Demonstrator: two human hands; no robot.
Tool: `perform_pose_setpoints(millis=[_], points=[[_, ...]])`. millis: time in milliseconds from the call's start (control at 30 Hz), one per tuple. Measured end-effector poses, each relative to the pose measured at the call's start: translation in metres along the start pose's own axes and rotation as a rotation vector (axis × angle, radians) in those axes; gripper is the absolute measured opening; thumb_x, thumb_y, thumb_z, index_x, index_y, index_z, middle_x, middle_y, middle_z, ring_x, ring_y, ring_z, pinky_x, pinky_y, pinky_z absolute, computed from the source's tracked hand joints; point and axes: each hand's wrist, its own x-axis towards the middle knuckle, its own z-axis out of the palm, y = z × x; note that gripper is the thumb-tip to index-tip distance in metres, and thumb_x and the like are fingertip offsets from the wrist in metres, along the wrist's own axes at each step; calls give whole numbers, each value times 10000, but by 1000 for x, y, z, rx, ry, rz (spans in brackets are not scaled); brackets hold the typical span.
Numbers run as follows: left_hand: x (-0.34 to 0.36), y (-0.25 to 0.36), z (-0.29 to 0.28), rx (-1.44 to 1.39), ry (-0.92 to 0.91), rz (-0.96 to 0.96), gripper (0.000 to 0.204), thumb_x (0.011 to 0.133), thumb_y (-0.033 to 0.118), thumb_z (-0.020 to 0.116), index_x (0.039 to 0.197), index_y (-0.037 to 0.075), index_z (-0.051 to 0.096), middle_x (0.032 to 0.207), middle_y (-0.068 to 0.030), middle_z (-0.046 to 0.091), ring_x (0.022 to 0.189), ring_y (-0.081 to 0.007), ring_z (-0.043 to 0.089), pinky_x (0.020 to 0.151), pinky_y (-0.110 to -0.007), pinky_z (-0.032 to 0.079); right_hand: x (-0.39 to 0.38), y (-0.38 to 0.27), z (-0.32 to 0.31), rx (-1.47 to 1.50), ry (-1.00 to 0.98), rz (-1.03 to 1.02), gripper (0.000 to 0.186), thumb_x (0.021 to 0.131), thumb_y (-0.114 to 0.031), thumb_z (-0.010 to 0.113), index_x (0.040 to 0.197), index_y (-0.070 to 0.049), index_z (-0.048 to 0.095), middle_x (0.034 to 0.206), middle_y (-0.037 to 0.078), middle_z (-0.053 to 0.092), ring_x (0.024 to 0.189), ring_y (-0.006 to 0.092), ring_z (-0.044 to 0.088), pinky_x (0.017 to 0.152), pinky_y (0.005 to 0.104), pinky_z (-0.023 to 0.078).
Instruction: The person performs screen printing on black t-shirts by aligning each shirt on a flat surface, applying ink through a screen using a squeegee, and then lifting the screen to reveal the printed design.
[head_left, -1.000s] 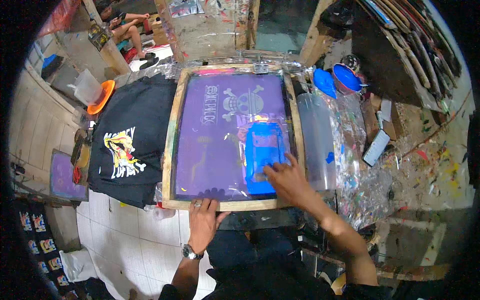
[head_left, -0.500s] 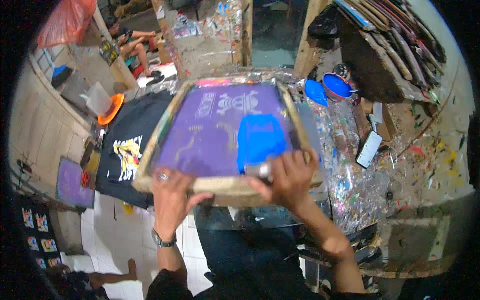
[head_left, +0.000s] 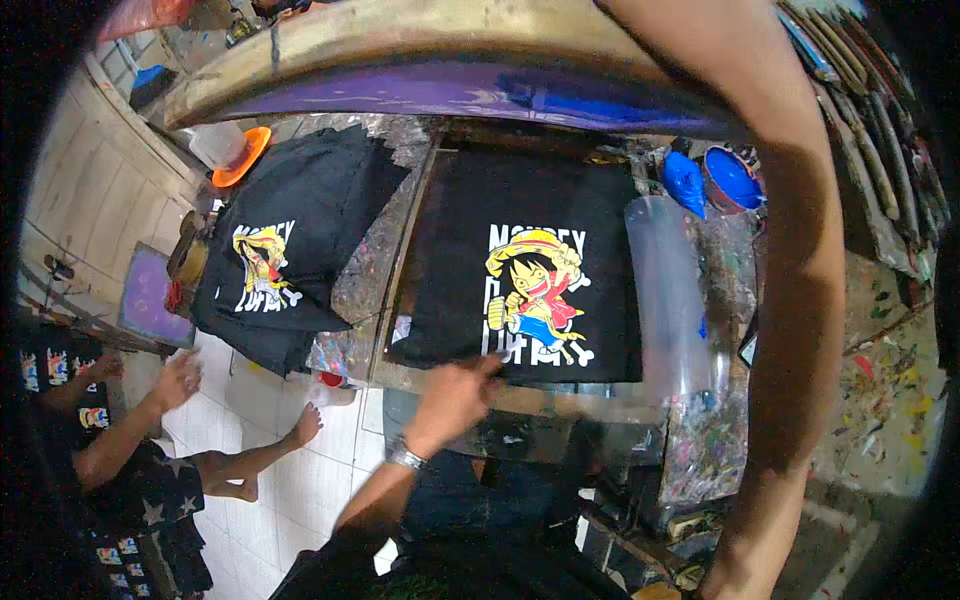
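Note:
A black cloth panel (head_left: 450, 200) lies flat on the board in front of me. It carries a cartoon figure print (head_left: 540, 290) in yellow, red, blue and white. My left hand (head_left: 455, 400) reaches to the panel's near edge, just left of the print's lower end. Its fingertips are blurred over the cloth, so a grip on it cannot be made out. Above the panel the wooden-framed printing screen (head_left: 480, 40) is raised, its purple mesh (head_left: 400, 95) showing below the near rail. My right forearm runs up past the screen's right side; the right hand is out of view.
More printed black cloth (head_left: 330, 190) lies at the left, beside an orange lid (head_left: 243, 158). A tub of blue ink (head_left: 733, 180) stands at the right, near wooden-handled squeegees (head_left: 865, 130). Another person's hand (head_left: 178, 380) and bare foot show at lower left.
The screen has gone up off the board, uncovering the printed black panel. My left hand has left the frame and moved right, onto the cloth's near edge. My right arm has swung upward.

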Motion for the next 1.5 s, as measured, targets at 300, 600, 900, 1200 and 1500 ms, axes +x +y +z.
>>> perform_pose_setpoints(millis=[300, 600, 900, 1200, 1500], points=[[-66, -68, -19, 142, 269, 33, 223, 963, 98, 590, 1181, 50, 605, 926, -185, 689, 794, -389, 679, 698, -458, 538, 67, 38, 23, -322, 134, -94, 426, 1029, -528, 483, 1153, -213, 741, 1005, 305, 684, 972, 445, 696, 851, 489, 547], [-50, -131, -69, -173, 823, -316, 668, 947, -72, 466, 1557, 70, 234, 1538, -276, 398, 1416, -421, 447, 1158, -450, 369, 53, -2, 2, 10, 50, 298, 773, 904, -660, 603, 966, 99, 737, 998, 331, 705, 939, 414, 704, 852, 443, 538], [-100, -251, -363, 907, 1123, -246, 394, 940, -3, 533, 1332, 42, 535, 1199, -224, 649, 1103, -374, 635, 924, -482, 491, 74, 48, 0, -95, 10, 112, 650, 915, -597, 594, 1025, 23, 755, 1009, 352, 688, 978, 444, 688, 869, 494, 514], [41, 25, 15, 51, 169, 377, 179, 834, 109, 657, 1005, 57, 669, 1014, -143, 596, 1076, -316, 597, 893, -480, 494, 74, 41, -5, 31, 26, 73, 649, 945, -614, 523, 1129, -28, 733, 1159, 325, 677, 1089, 470, 654, 931, 488, 511], [93, 46, 62, -363, 297, 403, 173, 949, 96, 615, 1087, 0, 659, 1105, -155, 637, 1060, -351, 595, 916, -445, 457, 64, 44, 13, 58, 69, -62, 677, 931, -586, 528, 1133, 29, 726, 1243, 289, 658, 1158, 457, 631, 1016, 470, 495]])
